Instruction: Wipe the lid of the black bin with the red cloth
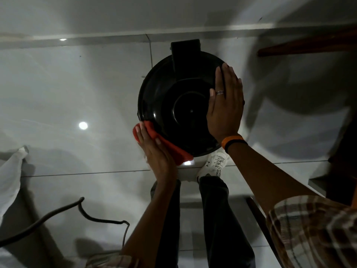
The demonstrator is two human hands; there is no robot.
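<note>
The black bin's round glossy lid (173, 105) fills the middle of the head view, its hinge block at the far side. My left hand (154, 151) presses the red cloth (173, 149) against the lid's near-left rim, fingers lying flat over the cloth. Flat on the lid's right side rests my right hand (226, 105), fingers together and extended, holding nothing; it wears a ring and an orange and black wristband.
Glossy white floor tiles surround the bin. A dark cable (77, 211) snakes across the floor at lower left. White fabric (11, 171) lies at the left edge. A dark wooden piece (309, 45) sits upper right. My white shoe (216, 163) stands just below the bin.
</note>
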